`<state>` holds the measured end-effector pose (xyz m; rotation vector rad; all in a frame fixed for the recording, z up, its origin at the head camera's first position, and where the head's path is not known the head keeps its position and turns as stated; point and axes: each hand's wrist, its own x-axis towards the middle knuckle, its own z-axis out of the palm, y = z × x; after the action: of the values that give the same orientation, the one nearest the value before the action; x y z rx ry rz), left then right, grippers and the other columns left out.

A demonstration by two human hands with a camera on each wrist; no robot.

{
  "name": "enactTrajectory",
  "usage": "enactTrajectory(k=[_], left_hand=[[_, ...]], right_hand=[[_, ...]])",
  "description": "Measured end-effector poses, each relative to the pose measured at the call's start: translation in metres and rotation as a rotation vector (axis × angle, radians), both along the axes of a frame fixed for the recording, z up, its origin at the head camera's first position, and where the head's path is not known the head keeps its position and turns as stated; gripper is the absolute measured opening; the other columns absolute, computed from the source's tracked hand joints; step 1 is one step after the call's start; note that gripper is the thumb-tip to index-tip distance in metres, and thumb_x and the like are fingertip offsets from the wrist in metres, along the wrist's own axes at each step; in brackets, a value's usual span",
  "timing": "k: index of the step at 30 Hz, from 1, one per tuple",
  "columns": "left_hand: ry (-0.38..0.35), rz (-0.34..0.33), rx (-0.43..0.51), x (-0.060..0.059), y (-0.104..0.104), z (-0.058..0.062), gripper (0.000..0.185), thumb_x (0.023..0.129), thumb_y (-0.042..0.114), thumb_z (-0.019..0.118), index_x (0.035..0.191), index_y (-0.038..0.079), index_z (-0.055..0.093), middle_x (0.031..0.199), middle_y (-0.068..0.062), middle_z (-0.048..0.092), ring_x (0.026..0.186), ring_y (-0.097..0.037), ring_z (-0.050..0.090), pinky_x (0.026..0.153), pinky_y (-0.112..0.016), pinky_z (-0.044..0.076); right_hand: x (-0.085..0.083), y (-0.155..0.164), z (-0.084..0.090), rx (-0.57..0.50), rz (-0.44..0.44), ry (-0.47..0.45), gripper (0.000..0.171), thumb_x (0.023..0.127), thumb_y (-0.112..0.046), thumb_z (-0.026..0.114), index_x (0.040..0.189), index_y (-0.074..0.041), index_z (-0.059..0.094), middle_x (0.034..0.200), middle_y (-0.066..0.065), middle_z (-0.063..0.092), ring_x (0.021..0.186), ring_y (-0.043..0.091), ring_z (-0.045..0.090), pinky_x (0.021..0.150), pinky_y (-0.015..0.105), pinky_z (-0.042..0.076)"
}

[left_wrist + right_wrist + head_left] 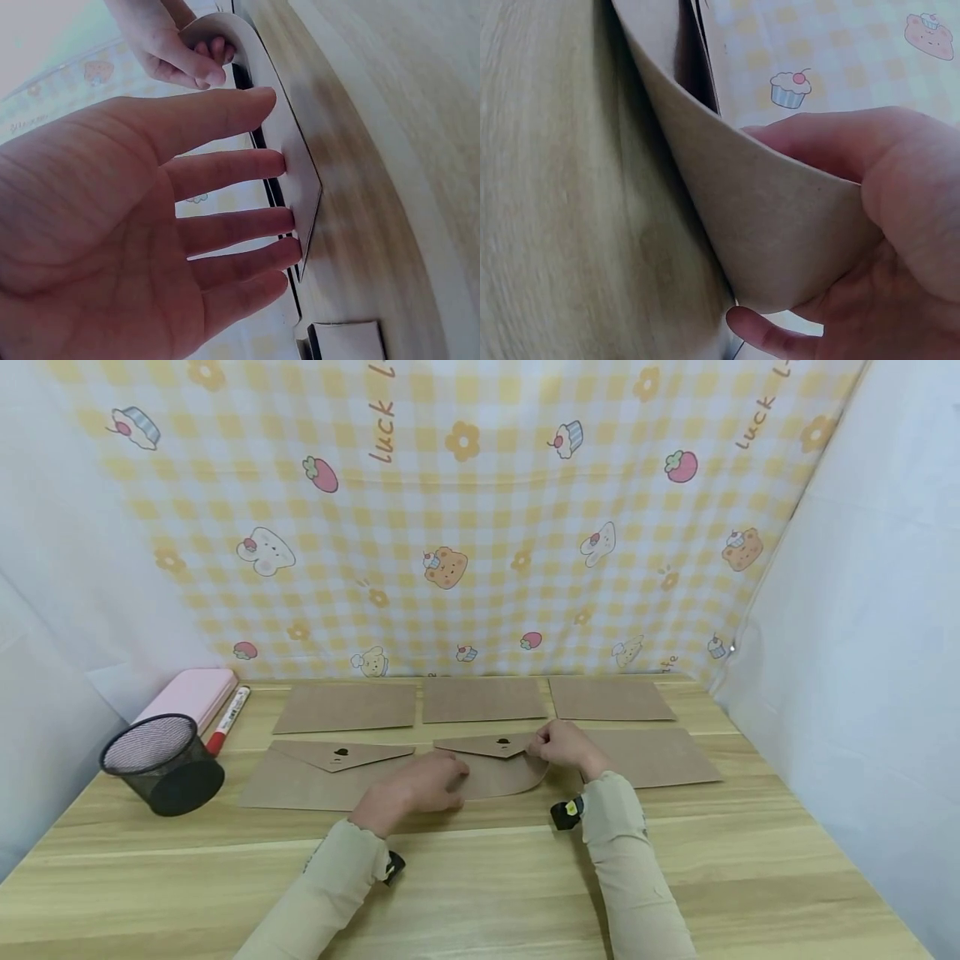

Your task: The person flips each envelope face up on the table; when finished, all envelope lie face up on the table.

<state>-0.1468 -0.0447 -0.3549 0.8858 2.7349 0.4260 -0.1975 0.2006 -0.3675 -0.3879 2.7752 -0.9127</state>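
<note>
Brown kraft-paper envelope (501, 777), its pointed flap (474, 746) marked with a small black hat, is being pinched at its right end between the thumb and fingers of the right hand (567, 748); that grip is being closed on paper bent upward in a curve. From this grip the envelope is extending leftward over the pale wood-grained table (480, 885), its long axis running sideways between the two hands. The raised end is being met by the right hand alone, while the left hand (420, 783) is lying nearer the opposite end, which is being partly hidden in the head view. There, nothing is being clasped: the left fingers are being held extended, tips apparently resting against the paper. Both forearms are being stretched forward, the left one slanting rightward. Farther out, a matching flapped brown envelope (300, 787) is lying just leftward, and a plain brown paper rectangle (660, 760) rightward.
</note>
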Motion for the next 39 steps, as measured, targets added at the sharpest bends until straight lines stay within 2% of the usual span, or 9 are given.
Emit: enactTrajectory(k=[5,14,20,24,28,39], left_hand=[[-0.026,0.044,0.012,0.001,-0.001,-0.001,0.046,0.086,0.019,0.067,0.126,0.0,0.055,0.132,-0.016,0.049,0.123,-0.03,0.043,0.102,-0.041,0.033],[-0.015,0.065,0.024,0.001,0.001,-0.002,0.044,0.086,0.019,0.067,0.125,0.001,0.055,0.132,-0.018,0.048,0.122,-0.032,0.044,0.101,-0.042,0.033],[0.015,0.079,0.012,0.007,0.004,-0.002,0.043,0.087,0.021,0.065,0.124,0.001,0.053,0.129,-0.02,0.048,0.12,-0.036,0.044,0.099,-0.045,0.035],[0.067,0.069,-0.003,0.012,0.009,-0.005,0.036,0.089,0.019,0.062,0.116,-0.002,0.052,0.12,-0.023,0.05,0.114,-0.039,0.045,0.095,-0.047,0.037],[0.124,0.067,-0.031,0.015,0.013,-0.009,0.034,0.09,0.018,0.059,0.114,-0.006,0.051,0.117,-0.027,0.049,0.112,-0.042,0.044,0.093,-0.049,0.039],[0.135,0.089,-0.05,0.015,0.016,-0.014,0.035,0.092,0.019,0.057,0.116,-0.005,0.05,0.119,-0.027,0.047,0.114,-0.042,0.043,0.092,-0.048,0.04]], right_hand=[[0.001,0.0,0.0,-0.011,0.025,0.007,0.041,0.088,-0.011,0.059,0.054,-0.014,0.037,0.049,-0.005,0.03,0.046,0.01,0.029,0.05,0.024,0.028],[0.003,0.002,0.003,-0.012,0.042,0.004,0.038,0.088,-0.013,0.06,0.056,-0.014,0.041,0.052,-0.005,0.037,0.048,0.01,0.032,0.05,0.024,0.029],[0.002,0.004,0.001,-0.023,0.05,-0.02,0.038,0.089,-0.014,0.059,0.056,-0.013,0.041,0.052,-0.004,0.037,0.049,0.01,0.032,0.05,0.024,0.03],[0.002,0.005,0.0,-0.031,0.051,-0.024,0.037,0.09,-0.014,0.059,0.057,-0.013,0.042,0.053,-0.004,0.038,0.05,0.011,0.033,0.051,0.025,0.031],[0.001,0.005,-0.001,-0.04,0.041,-0.022,0.037,0.09,-0.014,0.059,0.057,-0.013,0.042,0.053,-0.004,0.038,0.05,0.011,0.033,0.051,0.025,0.03],[0.001,0.004,-0.001,-0.033,0.036,-0.019,0.037,0.09,-0.013,0.059,0.057,-0.013,0.041,0.052,-0.004,0.036,0.049,0.011,0.033,0.05,0.024,0.03]])
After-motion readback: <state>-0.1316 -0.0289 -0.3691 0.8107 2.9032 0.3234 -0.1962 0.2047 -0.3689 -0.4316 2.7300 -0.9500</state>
